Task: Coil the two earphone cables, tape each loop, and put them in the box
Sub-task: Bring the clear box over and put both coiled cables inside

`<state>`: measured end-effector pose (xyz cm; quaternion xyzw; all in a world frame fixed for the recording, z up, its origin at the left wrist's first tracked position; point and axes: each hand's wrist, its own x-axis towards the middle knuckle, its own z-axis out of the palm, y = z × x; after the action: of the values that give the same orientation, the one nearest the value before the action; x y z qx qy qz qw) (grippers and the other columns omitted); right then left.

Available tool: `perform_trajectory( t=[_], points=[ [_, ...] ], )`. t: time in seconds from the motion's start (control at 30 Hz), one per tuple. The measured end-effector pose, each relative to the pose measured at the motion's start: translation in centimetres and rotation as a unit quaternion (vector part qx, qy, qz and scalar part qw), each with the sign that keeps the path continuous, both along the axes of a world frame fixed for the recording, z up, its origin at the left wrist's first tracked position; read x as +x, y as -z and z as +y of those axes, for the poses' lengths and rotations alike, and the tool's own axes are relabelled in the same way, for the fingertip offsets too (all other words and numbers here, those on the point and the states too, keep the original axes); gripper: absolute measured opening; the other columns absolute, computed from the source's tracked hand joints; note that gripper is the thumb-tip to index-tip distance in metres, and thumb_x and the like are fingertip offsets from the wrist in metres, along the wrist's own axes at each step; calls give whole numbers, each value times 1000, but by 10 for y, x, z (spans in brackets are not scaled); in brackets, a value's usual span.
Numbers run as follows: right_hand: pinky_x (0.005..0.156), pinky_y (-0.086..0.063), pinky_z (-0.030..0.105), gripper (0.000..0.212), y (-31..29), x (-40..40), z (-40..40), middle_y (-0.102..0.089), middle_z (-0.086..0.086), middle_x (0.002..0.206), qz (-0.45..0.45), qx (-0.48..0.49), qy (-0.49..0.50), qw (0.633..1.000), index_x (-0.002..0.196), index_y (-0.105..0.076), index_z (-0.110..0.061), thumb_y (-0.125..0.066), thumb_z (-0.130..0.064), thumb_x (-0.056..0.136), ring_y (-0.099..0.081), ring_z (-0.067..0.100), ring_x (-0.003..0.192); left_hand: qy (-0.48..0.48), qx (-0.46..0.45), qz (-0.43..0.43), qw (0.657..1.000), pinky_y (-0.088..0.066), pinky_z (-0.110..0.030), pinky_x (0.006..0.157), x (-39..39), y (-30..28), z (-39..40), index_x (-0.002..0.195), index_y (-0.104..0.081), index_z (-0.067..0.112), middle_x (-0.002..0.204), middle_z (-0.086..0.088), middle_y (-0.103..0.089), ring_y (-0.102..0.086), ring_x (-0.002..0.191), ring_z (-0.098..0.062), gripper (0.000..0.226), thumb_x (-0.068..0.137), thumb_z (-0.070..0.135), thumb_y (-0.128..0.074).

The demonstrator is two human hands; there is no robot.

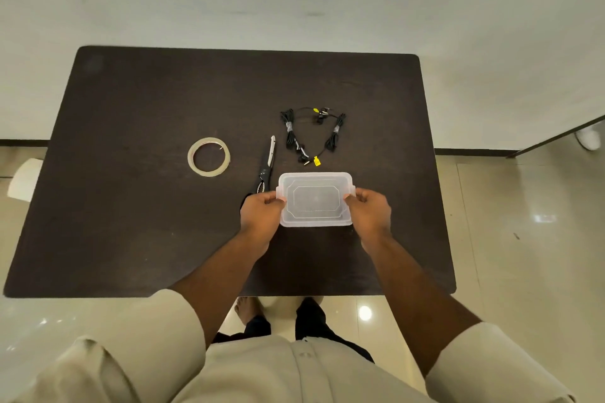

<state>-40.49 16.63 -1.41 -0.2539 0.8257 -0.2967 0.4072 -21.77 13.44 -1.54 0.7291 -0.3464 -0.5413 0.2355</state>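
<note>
Dark table [131, 206] on tiled floor [523, 239]; hands grip box [316, 199].

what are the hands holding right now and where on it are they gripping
Both hold the clear plastic box, lid on. The left hand grips its left short edge, the right hand its right short edge, fingertips at the rim.

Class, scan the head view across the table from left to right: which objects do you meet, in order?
Tape roll → scissors → left coiled earphone cable → right coiled earphone cable. The plastic box, gripped by both hands, spans the cables and is left out.
</note>
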Motion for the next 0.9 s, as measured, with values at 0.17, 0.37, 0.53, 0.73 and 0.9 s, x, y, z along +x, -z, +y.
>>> perform_trajectory(
  t=[0.17,0.37,0.53,0.73,0.9],
  points=[
    [55,-48,19,23,-19,9,2,-70,1,100,-9,-1,11,1000,112,-68,-15,-60,-24,93,-65,16,83,-8,3,35,999,-52,-20,63,-5,-21,6,109,-71,11,96,0,-73,-69,85,-12,20,93,10,-59],
    [56,-51,18,17,-67,-18,10,-72,-9,83,-134,-97,154,974,89,-70,-25,-63,-41,91,-68,10,82,79,-168,-7,983,-56,-26,66,-2,-73,1,94,-67,20,88,2,-69,-63,76,-12,21,79,10,-76],
    [74,-57,35,31,-85,-84,-8,-70,11,101,-337,-97,232,908,101,-65,-12,-62,-41,91,-69,24,92,309,-337,-80,886,-51,-21,72,-32,-96,-31,79,-61,22,89,6,-63,-60,77,-11,27,75,-1,-74],
    [63,-57,31,28,-43,-127,-38,-65,14,96,-260,-134,220,931,89,-62,-10,-67,14,76,-67,27,82,503,-385,-264,728,-49,-36,81,-92,-40,-75,94,-63,11,116,-6,-50,-50,101,-24,20,82,-5,-59],
    [73,-60,34,38,8,-145,-54,-66,12,98,-199,-109,234,945,100,-63,-8,-70,17,71,-68,26,84,567,-292,-328,697,-45,-37,85,-125,-4,-103,109,-65,21,117,-4,-49,-48,108,-25,28,87,5,-58]
  ],
)
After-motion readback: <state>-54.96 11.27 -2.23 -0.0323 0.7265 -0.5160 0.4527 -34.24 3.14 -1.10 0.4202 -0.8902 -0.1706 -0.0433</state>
